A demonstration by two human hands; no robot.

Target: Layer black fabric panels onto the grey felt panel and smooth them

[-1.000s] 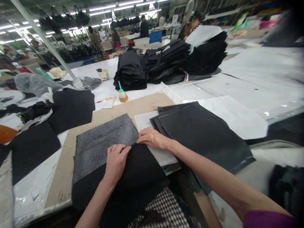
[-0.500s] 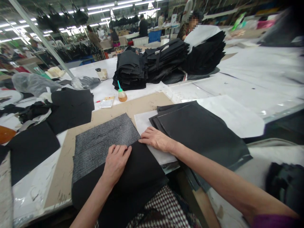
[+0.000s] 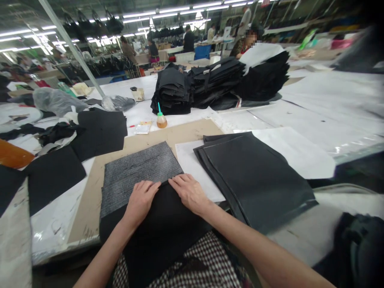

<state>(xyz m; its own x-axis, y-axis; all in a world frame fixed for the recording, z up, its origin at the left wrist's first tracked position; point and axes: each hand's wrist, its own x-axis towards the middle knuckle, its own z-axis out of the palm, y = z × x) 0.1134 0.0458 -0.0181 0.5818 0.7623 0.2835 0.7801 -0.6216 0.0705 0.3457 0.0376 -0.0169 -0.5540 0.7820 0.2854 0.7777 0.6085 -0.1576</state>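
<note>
A black fabric panel [image 3: 168, 212] hangs over the near edge of the table and bulges a little toward me. Its far edge lies across a grey ribbed sheet [image 3: 138, 165]. On that edge, my left hand [image 3: 143, 200] has its fingers bent over the fabric, gripping it. Just to the right, my right hand [image 3: 190, 192] grips the same edge near the ribbed sheet's right corner, fingertips close to the left hand's. Both thumbs are largely hidden. Beneath the ribbed sheet lies a tan board [image 3: 87, 208].
Dark panels [image 3: 255, 176] lie stacked on white paper at the right. Behind the board are a small bottle with a green spout [image 3: 161, 120] and bundled black pieces [image 3: 216, 84]. Black cut pieces [image 3: 99, 132] and plastic bags [image 3: 57, 104] lie leftward. A person [image 3: 240, 47] sits beyond.
My right hand has moved left along the fabric's edge, from the corner toward my left hand. The near part of the fabric now bulges more. The view has shifted slightly.
</note>
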